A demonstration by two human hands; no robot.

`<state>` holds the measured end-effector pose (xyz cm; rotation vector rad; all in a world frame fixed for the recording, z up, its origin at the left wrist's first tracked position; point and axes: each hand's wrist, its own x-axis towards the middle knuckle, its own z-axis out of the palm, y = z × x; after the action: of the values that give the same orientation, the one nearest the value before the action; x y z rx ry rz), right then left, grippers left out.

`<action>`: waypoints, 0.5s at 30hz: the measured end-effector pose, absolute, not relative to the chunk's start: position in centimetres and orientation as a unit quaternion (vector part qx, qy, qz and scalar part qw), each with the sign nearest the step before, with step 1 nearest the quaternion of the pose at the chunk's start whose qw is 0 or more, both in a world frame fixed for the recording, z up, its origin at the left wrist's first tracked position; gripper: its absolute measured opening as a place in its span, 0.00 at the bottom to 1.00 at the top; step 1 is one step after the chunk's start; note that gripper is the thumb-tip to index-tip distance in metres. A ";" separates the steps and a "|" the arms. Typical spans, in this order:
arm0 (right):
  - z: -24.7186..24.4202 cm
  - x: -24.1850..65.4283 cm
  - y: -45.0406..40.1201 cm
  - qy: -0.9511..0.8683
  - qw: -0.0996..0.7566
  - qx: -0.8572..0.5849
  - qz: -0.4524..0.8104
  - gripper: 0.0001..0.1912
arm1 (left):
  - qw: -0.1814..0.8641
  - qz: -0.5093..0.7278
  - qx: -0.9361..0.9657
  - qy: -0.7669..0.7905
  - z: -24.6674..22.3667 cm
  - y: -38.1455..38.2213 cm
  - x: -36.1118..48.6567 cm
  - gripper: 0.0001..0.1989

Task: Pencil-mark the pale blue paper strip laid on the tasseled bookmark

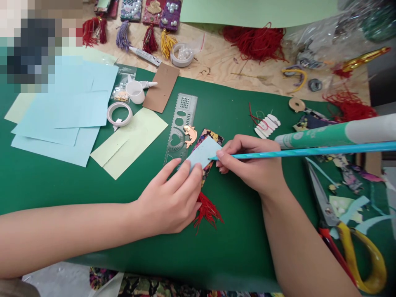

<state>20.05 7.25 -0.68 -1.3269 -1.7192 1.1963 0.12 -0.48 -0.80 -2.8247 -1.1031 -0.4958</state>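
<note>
A small piece of light blue paper lies tilted over a dark floral-patterned strip with a red tassel at its lower end. My left hand holds the paper down, fingertips bent over its lower edge. Between the thumb and fingers of my right hand is a long blue pencil, its tip touching the paper. A gold fish charm rests on a clear green stencil ruler just beyond my left fingers. The strip's middle is hidden under the paper and my hand.
Scissors lie right of my right forearm, near a green-and-white tube and scraps. Thread card, tape roll, brown card and blue sheets lie around. Tasselled pieces and red threads sit at the back.
</note>
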 end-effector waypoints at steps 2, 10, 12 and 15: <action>-0.7 20.1 7.2 -0.652 0.334 -0.502 0.460 0.15 | 0.033 -0.160 -0.919 -0.358 -0.8 -0.5 0.1 0.22; -0.3 19.5 6.7 -0.681 0.320 -0.479 0.452 0.14 | 0.030 -0.153 -0.920 -0.359 -0.7 -0.3 0.2 0.22; -0.3 19.5 6.7 -0.683 0.315 -0.486 0.446 0.14 | 0.027 -0.157 -0.920 -0.359 -0.7 -0.3 0.2 0.21; -0.3 19.5 6.7 -0.686 0.301 -0.491 0.444 0.13 | 0.023 -0.163 -0.918 -0.360 -0.7 -0.4 0.2 0.21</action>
<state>19.54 6.69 -0.35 -1.3035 -1.8197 1.1788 0.19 -0.36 -0.68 -2.8436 -1.1138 -0.5042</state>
